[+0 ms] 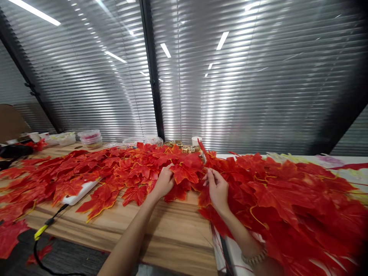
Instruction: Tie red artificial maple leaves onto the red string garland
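Note:
A broad heap of red artificial maple leaves [115, 165] with yellow edges and stems spreads over the wooden table. At the middle of the heap, my left hand [165, 181] is closed, its fingertips pinching the edge of a red maple leaf [185, 172]. My right hand [217, 188] is raised just to the right of that leaf, thumb and fingers drawn together in a pinch. Whatever lies between those fingertips is too small to make out. More maple leaves [284, 191] pile up around and beyond my right wrist, which wears a beaded bracelet [254, 258].
A white power strip [83, 192] lies partly under leaves, with a black cable [36, 249] running off the wooden table [178, 230]. Stacked plastic tubs [91, 138], a white cup [196, 141] and gold-coloured pieces [175, 144] stand at the back, before blinds [258, 84].

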A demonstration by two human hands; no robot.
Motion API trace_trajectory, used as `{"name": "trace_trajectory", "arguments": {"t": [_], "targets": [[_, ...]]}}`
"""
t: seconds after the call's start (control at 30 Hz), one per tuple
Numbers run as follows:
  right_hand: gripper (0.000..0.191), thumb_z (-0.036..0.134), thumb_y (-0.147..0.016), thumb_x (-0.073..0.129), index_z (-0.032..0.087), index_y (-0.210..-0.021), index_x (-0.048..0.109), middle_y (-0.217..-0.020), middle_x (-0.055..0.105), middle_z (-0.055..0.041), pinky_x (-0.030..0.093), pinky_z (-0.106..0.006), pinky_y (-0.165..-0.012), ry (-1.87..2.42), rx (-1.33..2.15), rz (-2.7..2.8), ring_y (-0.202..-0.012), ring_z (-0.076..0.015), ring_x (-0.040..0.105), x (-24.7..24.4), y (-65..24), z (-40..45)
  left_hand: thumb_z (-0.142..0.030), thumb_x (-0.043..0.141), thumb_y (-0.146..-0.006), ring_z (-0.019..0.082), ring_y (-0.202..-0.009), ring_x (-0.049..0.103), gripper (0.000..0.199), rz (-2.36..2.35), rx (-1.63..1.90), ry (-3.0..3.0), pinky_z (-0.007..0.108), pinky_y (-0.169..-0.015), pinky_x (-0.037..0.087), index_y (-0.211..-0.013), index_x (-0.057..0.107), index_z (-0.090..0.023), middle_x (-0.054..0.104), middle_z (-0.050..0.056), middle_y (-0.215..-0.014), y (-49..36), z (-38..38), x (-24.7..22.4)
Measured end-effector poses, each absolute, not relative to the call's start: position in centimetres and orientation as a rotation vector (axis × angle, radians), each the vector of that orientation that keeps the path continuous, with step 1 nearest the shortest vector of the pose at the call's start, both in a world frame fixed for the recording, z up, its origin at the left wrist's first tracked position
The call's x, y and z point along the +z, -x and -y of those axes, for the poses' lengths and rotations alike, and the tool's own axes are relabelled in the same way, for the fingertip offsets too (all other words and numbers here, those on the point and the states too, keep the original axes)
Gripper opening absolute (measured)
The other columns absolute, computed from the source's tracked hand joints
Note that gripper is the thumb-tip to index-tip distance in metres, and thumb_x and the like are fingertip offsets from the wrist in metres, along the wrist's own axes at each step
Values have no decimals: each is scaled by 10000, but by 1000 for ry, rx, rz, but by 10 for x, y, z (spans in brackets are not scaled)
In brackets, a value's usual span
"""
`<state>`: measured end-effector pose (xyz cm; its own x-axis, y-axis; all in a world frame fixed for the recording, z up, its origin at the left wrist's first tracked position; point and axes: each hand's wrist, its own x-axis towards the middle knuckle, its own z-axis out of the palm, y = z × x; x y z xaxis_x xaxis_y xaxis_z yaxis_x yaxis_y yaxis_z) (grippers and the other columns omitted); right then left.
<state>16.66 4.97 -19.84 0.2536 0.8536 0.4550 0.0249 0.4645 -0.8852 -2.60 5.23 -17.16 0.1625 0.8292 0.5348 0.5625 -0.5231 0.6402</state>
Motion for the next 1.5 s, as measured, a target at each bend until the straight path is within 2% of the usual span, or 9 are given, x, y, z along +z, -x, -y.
{"name": "trace_trajectory", "arguments": {"t": [0.17,0.27,0.4,0.53,0.67,0.87,1.07,1.27,1.5], "targets": [[333,461,-824,461,149,-793,573,-619,540,-10,409,-229,-515,917,698,1136,-483,-108,475,-199,-167,-51,-116,491,-717,236,-911,485,155,-1405,1107,-2322,357,-832,340,-689,629,-180,579,96,-936,26,-51,-176],[335,469,-818,466,151,-794,569,-609,541,-8,412,-231,-509,918,700,1137,-478,-111,473,-199,-167,-51,-159,471,-756,219,-838,478,170,-1414,1074,-2340,337,-776,369,-659,610,-177,555,84,-844,25,-52,-178],[324,457,-822,466,152,-777,566,-606,539,-7,412,-230,-510,912,709,1156,-478,-109,469,-198,-166,-49,-215,415,-816,200,-839,486,243,-1391,1090,-2314,315,-775,397,-666,603,-179,552,75,-843,23,-52,-178],[320,449,-827,460,153,-763,563,-602,535,-9,411,-230,-507,907,719,1167,-478,-109,466,-198,-166,-50,-172,424,-800,215,-1018,476,226,-1360,1144,-2279,344,-914,357,-747,644,-178,566,95,-1034,21,-53,-175],[334,458,-827,451,149,-800,573,-603,535,-10,415,-227,-500,914,716,1185,-478,-111,471,-200,-165,-51,-162,548,-713,240,-1152,427,131,-1213,1335,-1925,348,-996,292,-755,669,-188,532,78,-1202,17,-54,-171],[328,440,-839,445,147,-835,591,-602,535,-4,408,-220,-500,921,719,1242,-473,-105,472,-201,-165,-50,-191,551,-685,211,-927,573,183,-1083,1426,-1330,325,-829,424,-848,633,-203,653,37,-942,14,-55,-175],[338,441,-838,444,142,-842,603,-603,543,-12,413,-220,-487,901,730,1275,-471,-108,476,-202,-164,-51,-210,625,-676,192,-952,577,248,-1023,1422,-1217,291,-851,407,-922,655,-199,658,61,-984,13,-57,-176],[317,433,-828,464,150,-812,605,-604,552,-12,416,-232,-494,900,720,1278,-472,-115,475,-202,-164,-51,-326,700,-633,200,-853,599,286,-1054,1510,-1197,306,-789,432,-864,691,-159,690,75,-892,14,-58,-175],[317,433,-821,474,144,-831,602,-607,556,-14,416,-240,-493,903,709,1246,-464,-116,474,-200,-164,-49,-272,752,-564,160,-763,597,218,-1100,1608,-1251,268,-740,437,-739,678,-165,678,36,-786,14,-57,-171]]}}
